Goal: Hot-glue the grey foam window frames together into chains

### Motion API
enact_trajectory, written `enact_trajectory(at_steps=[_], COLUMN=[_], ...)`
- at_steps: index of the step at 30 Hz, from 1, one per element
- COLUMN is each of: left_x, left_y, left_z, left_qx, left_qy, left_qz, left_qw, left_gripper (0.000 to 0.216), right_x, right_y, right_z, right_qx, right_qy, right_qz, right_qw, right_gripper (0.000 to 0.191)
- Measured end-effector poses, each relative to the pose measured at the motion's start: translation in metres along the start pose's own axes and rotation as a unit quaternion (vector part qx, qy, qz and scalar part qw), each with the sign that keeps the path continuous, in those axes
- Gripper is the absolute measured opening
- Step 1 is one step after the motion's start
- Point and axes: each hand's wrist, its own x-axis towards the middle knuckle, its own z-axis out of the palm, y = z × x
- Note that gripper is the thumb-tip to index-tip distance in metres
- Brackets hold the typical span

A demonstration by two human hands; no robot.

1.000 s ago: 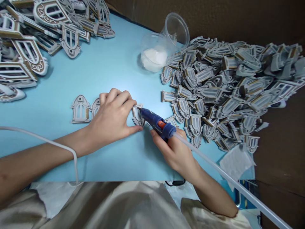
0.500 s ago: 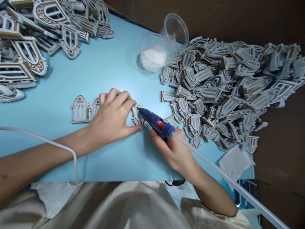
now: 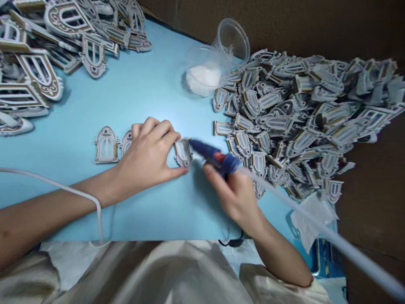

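The glue gun (image 3: 217,157) has shifted right, uncovering more of the window piece (image 3: 183,153) on the table (image 3: 142,219). The left hand (image 3: 150,150) pinches that piece between thumb and forefinger; the right hand (image 3: 238,196) grips the gun. Hold it steady, fingertips clear of glue.

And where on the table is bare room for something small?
Bare: the blue tabletop between the upper-left pile and the clear cups, beyond the left hand; also the near-edge strip between left wrist and right hand. Crowded: that corner and the right-hand heap of arched pieces.
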Motion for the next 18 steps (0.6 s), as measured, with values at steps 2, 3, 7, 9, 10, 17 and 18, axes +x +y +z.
enact_trajectory(at_steps=[2, 3, 7, 9, 10, 17, 18], left_x=[-0.001, -0.002, -0.004, -0.005, -0.005, 0.005, 0.008], left_y=[0.001, 0.001, 0.001, 0.001, 0.001, 0.010, 0.012], left_z=[-0.001, -0.001, -0.002, -0.003, -0.003, 0.002, 0.002], left_qx=[-0.008, -0.012, -0.022, -0.025, -0.025, -0.012, -0.011], left_qy=[-0.013, -0.018, -0.030, -0.035, -0.036, -0.057, -0.064], left_qz=[0.005, 0.009, 0.015, 0.016, 0.016, 0.016, 0.017], left_qw=[1.000, 1.000, 0.999, 0.999, 0.999, 0.998, 0.998], left_gripper=[0.053, 0.054, 0.059, 0.059, 0.059, 0.063, 0.065], right_x=[0.020, 0.030, 0.056, 0.056, 0.054, 0.042, 0.041], right_y=[0.015, 0.023, 0.046, 0.047, 0.045, 0.029, 0.028], right_z=[-0.012, -0.021, -0.050, -0.056, -0.056, -0.050, -0.051], right_qx=[0.061, 0.096, 0.121, 0.128, 0.135, 0.161, 0.160], right_qy=[0.223, 0.331, 0.458, 0.448, 0.443, 0.406, 0.403], right_qz=[-0.019, -0.039, -0.107, -0.108, -0.106, -0.068, -0.064], right_qw=[0.973, 0.938, 0.874, 0.878, 0.880, 0.897, 0.899], right_gripper=[0.027, 0.027, 0.029, 0.028, 0.027, 0.035, 0.035])
